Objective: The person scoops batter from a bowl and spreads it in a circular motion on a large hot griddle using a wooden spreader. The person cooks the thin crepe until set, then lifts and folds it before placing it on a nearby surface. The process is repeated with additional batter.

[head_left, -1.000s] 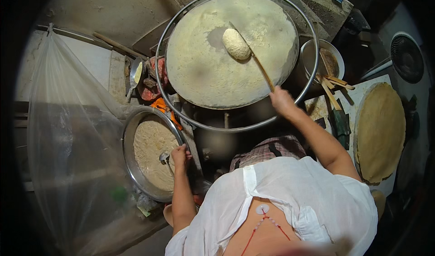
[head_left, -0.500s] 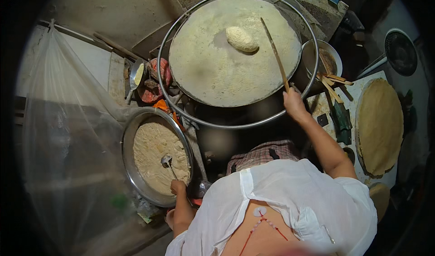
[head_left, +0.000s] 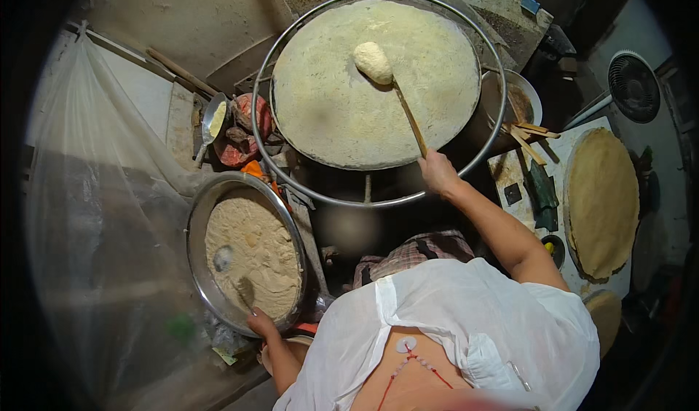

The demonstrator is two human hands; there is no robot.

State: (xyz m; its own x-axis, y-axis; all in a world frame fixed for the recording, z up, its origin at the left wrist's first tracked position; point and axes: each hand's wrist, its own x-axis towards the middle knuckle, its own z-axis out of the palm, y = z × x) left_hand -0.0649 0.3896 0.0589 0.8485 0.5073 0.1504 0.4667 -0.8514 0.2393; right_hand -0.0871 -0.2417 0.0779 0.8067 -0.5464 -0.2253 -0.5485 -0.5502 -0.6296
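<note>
My right hand (head_left: 439, 172) is closed around the end of a long flat wooden stick (head_left: 411, 120). The stick's far tip meets a pale lump of dough (head_left: 373, 63) on a big round griddle (head_left: 349, 134). A thin whitish coat covers most of the griddle's surface. Lower left, my left hand (head_left: 263, 325) is closed on the handle of a metal ladle (head_left: 246, 291), smeared by motion, over a steel basin (head_left: 195, 265). Beige dough (head_left: 251, 229) fills the basin. A grey round spot on that dough is too blurred to make out.
A steel ring (head_left: 331, 197) encircles the griddle. Toward the right are a bowl (head_left: 535, 94), wooden sticks (head_left: 531, 138), a stack of round flatbreads (head_left: 603, 203) and a black fan (head_left: 633, 85). On the left hang plastic sheeting (head_left: 95, 214) and a small pan (head_left: 216, 120) rests near red bags.
My right hand has swung the stick left against the dough lump, which sits slightly further left and is turned. My left hand has moved left and down with the ladle.
</note>
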